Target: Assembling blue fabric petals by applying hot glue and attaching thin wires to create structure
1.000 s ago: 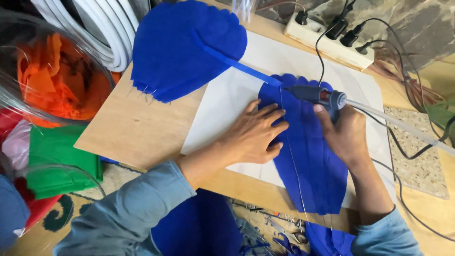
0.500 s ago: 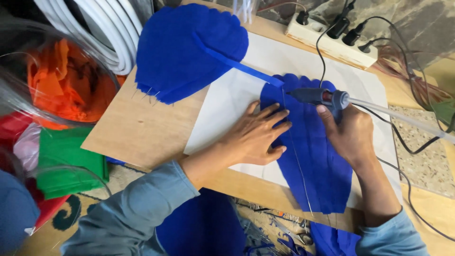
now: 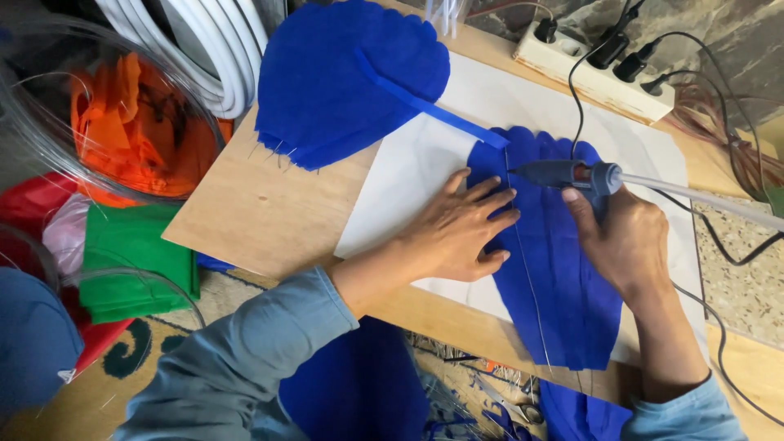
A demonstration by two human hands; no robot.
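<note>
A blue petal-shaped fabric piece point(image 3: 555, 286) lies on a white sheet point(image 3: 425, 155) on a wooden board. A thin wire point(image 3: 527, 278) runs along its middle. My left hand point(image 3: 457, 229) presses flat on the fabric's left edge, fingers spread. My right hand point(image 3: 625, 241) grips a grey glue gun point(image 3: 563, 173), its tip touching the fabric's top near the wire. A clear glue stick point(image 3: 702, 200) juts from the gun's back to the right.
A stack of blue fabric petals point(image 3: 343, 82) with a blue strip point(image 3: 433, 110) lies at the board's far left. A white power strip point(image 3: 596, 73) with plugs and black cables sits at the back. Orange point(image 3: 131, 122), green point(image 3: 135, 253) and red fabrics lie to the left.
The glue gun's tip has shifted slightly up toward the top of the petal. My left hand stays pressed on the fabric.
</note>
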